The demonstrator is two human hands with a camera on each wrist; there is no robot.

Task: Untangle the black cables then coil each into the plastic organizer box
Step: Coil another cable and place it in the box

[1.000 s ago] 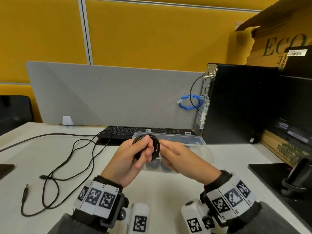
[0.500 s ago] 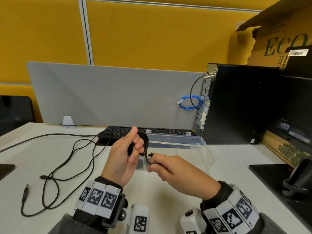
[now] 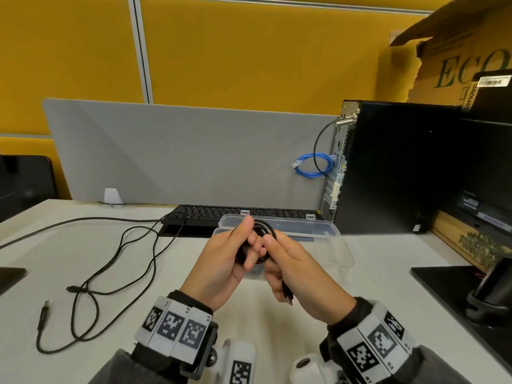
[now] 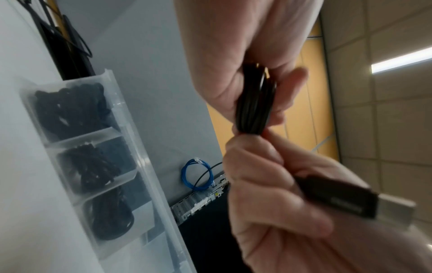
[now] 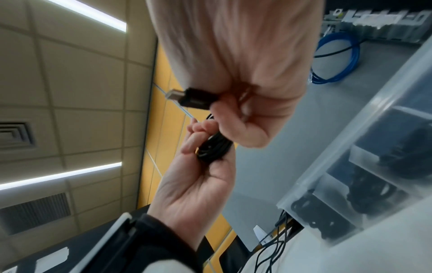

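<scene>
Fingers of my left hand (image 3: 221,261) curl round the coiled black cable (image 3: 259,245), thumb up on top; right hand (image 3: 293,273) fingers pinch the loop's near side, its USB plug (image 3: 288,296) poking out below the palm; half a second back my right hand sat lower with a tail hanging loose, now both hands meet over the organizer box (image 3: 318,228); three compartments already hold coils; loose black cables (image 3: 91,289) lie on the desk (image 3: 83,239) to the left, unchanged.
</scene>
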